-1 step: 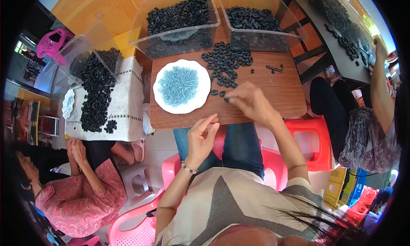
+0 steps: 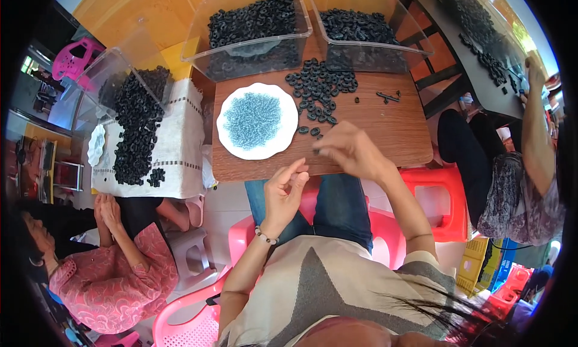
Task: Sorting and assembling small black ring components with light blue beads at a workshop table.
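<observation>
On the small wooden table (image 2: 385, 130), a loose pile of black rings (image 2: 319, 88) lies just beyond the right hand (image 2: 352, 149), whose fingertips pinch at 1 near the front edge. Her left hand (image 2: 283, 193) waits half-curled, grasping nothing visible. Beside the pile, a white plate (image 2: 224, 127) keeps blue beads (image 2: 253, 121) together. Behind, 2 clear bins (image 2: 198, 52) hold more rings.

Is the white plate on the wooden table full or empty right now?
Partly full. The white plate holds a heap of small light-blue pieces across its middle, with a bare white rim showing all round.
</observation>
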Tool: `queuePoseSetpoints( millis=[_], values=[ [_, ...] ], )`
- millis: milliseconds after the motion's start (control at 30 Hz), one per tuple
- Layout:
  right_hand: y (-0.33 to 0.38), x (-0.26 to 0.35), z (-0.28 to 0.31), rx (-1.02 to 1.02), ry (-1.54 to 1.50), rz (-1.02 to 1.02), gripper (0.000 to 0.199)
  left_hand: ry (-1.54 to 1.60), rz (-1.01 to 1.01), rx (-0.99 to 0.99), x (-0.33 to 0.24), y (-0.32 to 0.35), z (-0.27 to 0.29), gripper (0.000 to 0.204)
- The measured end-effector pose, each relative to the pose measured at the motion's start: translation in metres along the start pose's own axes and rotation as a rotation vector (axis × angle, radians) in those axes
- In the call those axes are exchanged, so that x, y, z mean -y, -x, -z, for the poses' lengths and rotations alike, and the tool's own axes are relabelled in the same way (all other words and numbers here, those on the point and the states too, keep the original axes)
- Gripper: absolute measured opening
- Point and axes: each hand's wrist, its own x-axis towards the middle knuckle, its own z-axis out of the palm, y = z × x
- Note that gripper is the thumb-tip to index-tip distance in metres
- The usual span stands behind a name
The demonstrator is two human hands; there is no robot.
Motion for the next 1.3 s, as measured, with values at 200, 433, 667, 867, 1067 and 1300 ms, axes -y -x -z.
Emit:
queuePoseSetpoints(
  millis=[200,433,667,867,1067,1300],
  values=[
    [-0.008,0.030,-0.017,0.190,-0.035,0.087,0.022,0.326,0.181,0.080,-0.005,-0.001,0.015,0.033],
    [-0.042,0.018,-0.024,0.151,-0.110,0.211,0.020,0.327,0.201,-0.016,-0.009,-0.005,0.031,0.032],
    [-0.081,-0.034,-0.060,0.000,0.301,0.064,0.014,0.430,0.229,-0.160,-0.010,-0.005,0.039,0.034],
    [-0.092,-0.044,-0.076,0.053,0.384,0.008,0.012,0.420,0.204,-0.147,-0.002,0.000,0.046,0.034],
    [-0.089,-0.043,-0.080,0.018,0.414,0.005,0.005,0.443,0.198,-0.143,0.002,-0.004,0.047,0.034],
    [-0.090,-0.032,-0.071,-0.061,0.389,0.034,0.003,0.400,0.146,-0.168,0.002,-0.010,0.047,0.034]
  ],
)
